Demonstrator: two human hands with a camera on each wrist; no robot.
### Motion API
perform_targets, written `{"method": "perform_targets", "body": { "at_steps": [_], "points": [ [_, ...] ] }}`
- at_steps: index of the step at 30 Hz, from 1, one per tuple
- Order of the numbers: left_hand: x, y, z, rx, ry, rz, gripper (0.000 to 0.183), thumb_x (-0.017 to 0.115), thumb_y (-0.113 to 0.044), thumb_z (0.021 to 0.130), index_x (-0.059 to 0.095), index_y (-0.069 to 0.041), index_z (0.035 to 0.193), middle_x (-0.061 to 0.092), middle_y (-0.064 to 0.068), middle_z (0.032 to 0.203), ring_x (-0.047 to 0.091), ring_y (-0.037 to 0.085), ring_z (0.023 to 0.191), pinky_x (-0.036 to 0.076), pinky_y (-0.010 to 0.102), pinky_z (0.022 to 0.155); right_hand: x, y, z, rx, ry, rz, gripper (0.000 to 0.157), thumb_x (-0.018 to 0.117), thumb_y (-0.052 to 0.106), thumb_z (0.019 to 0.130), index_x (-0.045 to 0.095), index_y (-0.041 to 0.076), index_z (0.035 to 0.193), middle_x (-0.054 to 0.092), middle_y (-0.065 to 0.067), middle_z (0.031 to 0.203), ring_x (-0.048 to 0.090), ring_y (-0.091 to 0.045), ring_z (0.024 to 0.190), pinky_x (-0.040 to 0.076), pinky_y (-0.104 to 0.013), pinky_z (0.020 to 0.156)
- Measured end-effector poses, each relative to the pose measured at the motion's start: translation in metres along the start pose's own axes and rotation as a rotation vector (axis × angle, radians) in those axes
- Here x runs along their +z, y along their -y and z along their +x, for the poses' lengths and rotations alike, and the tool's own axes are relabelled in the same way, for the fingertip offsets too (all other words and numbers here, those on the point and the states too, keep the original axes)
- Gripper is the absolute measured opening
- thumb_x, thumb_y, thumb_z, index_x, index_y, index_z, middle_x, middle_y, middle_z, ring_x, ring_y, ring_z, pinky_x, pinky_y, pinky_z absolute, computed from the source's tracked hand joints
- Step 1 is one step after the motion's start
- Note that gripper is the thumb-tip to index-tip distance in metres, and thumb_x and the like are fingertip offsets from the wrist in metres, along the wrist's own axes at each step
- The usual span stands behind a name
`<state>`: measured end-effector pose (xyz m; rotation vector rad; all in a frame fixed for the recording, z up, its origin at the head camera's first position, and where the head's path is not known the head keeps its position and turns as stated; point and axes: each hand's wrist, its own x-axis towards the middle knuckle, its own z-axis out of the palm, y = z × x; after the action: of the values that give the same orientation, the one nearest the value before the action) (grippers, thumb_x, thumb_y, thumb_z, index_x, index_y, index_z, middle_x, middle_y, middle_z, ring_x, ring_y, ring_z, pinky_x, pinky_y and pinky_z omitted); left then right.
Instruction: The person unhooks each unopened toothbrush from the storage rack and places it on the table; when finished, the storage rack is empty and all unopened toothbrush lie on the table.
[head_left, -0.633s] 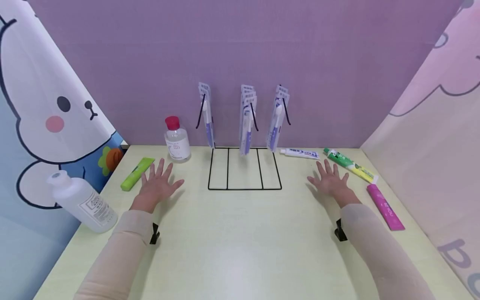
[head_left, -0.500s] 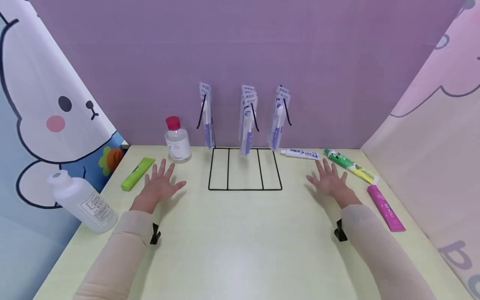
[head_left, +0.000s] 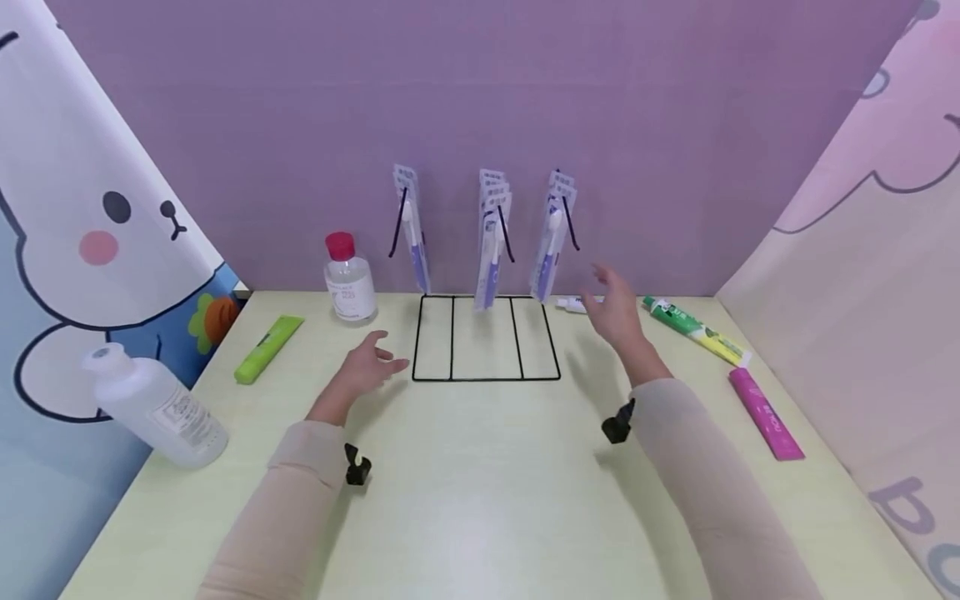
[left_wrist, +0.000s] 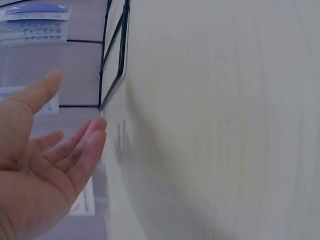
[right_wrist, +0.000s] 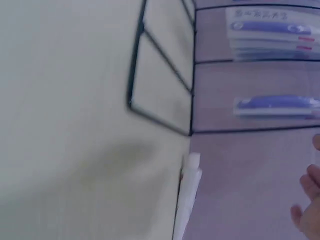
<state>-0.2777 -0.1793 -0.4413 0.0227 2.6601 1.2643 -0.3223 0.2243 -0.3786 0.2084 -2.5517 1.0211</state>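
My left hand (head_left: 363, 372) is raised over the table, left of the black wire rack (head_left: 486, 380), with fingers loosely bent and nothing in them. In the left wrist view its palm and thumb (left_wrist: 42, 92) show apart from the rack. Packaged toothbrushes (head_left: 491, 250) hang from the rack's hooks in three groups. To their right, my right hand (head_left: 618, 315) hovers with nothing held, partly covering a white toothpaste tube (head_left: 572, 305). Only some fingertips (right_wrist: 311, 185) of it appear at the edge of the right wrist view, near the hanging packs.
At the left stand a white bottle (head_left: 161, 408) and a clear bottle with a red cap (head_left: 351, 287), with a green tube (head_left: 268, 350) lying between. On the right lie a green-and-yellow toothpaste tube (head_left: 696, 330) and a pink tube (head_left: 765, 415). A purple wall (head_left: 675, 167) closes the back.
Both hands have left their flat, spread pose on the table and moved inward. The right hand has risen toward the right-hand toothbrushes; the left has come closer to the rack.
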Motion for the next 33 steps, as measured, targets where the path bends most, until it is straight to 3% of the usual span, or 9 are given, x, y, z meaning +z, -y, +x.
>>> {"method": "perform_targets", "body": {
  "at_steps": [5, 10, 14, 20, 26, 33],
  "points": [
    [0.017, -0.002, 0.005, -0.033, 0.019, -0.133, 0.078, 0.066, -0.026, 0.082, 0.020, -0.005, 0.141, 0.050, 0.020, 0.119, 0.059, 0.027, 0.089, 0.046, 0.039, 0.079, 0.015, 0.024, 0.023, -0.030, -0.147, 0.218, 0.040, 0.059, 0.008, 0.086, 0.046, 0.005, 0.124, 0.055, -0.009, 0.116, 0.051, -0.020, 0.106, 0.040, -0.032, 0.089],
    [0.027, -0.001, 0.007, -0.048, 0.013, -0.158, 0.074, 0.068, -0.023, 0.081, 0.026, -0.004, 0.139, 0.051, 0.019, 0.117, 0.059, 0.028, 0.087, 0.045, 0.040, 0.080, 0.024, 0.037, 0.042, -0.037, -0.190, 0.329, 0.038, 0.061, 0.007, 0.085, 0.048, 0.003, 0.120, 0.058, -0.010, 0.107, 0.055, -0.019, 0.097, 0.044, -0.025, 0.082],
    [0.032, 0.000, 0.011, -0.047, 0.010, -0.182, 0.069, 0.069, -0.019, 0.080, 0.032, -0.003, 0.136, 0.052, 0.018, 0.114, 0.059, 0.027, 0.087, 0.045, 0.039, 0.080, 0.028, 0.043, 0.052, -0.028, -0.208, 0.374, 0.035, 0.060, 0.003, 0.085, 0.048, 0.002, 0.118, 0.059, -0.012, 0.102, 0.056, -0.022, 0.093, 0.045, -0.026, 0.080],
    [0.034, 0.001, 0.018, -0.046, -0.013, -0.132, 0.061, 0.069, -0.014, 0.079, 0.041, -0.005, 0.133, 0.054, 0.014, 0.112, 0.057, 0.024, 0.090, 0.045, 0.036, 0.080, 0.034, 0.049, 0.060, -0.027, -0.221, 0.398, 0.030, 0.057, 0.004, 0.087, 0.049, 0.002, 0.115, 0.058, -0.014, 0.100, 0.056, -0.025, 0.090, 0.046, -0.029, 0.078],
    [0.037, 0.003, 0.018, -0.028, -0.039, -0.067, 0.052, 0.068, -0.008, 0.079, 0.049, -0.001, 0.126, 0.056, 0.013, 0.110, 0.051, 0.027, 0.100, 0.039, 0.039, 0.089, 0.035, 0.049, 0.055, -0.019, -0.205, 0.432, 0.031, 0.056, 0.004, 0.088, 0.048, 0.003, 0.117, 0.058, -0.016, 0.100, 0.056, -0.026, 0.089, 0.048, -0.028, 0.075],
    [0.041, 0.006, 0.017, -0.012, -0.062, -0.054, 0.048, 0.067, -0.006, 0.079, 0.051, 0.000, 0.124, 0.058, 0.012, 0.107, 0.050, 0.027, 0.103, 0.036, 0.039, 0.093, 0.019, 0.047, 0.045, -0.054, -0.207, 0.454, 0.036, 0.054, -0.002, 0.086, 0.045, 0.004, 0.121, 0.056, -0.014, 0.100, 0.054, -0.023, 0.085, 0.046, -0.028, 0.072]
  ]
}}
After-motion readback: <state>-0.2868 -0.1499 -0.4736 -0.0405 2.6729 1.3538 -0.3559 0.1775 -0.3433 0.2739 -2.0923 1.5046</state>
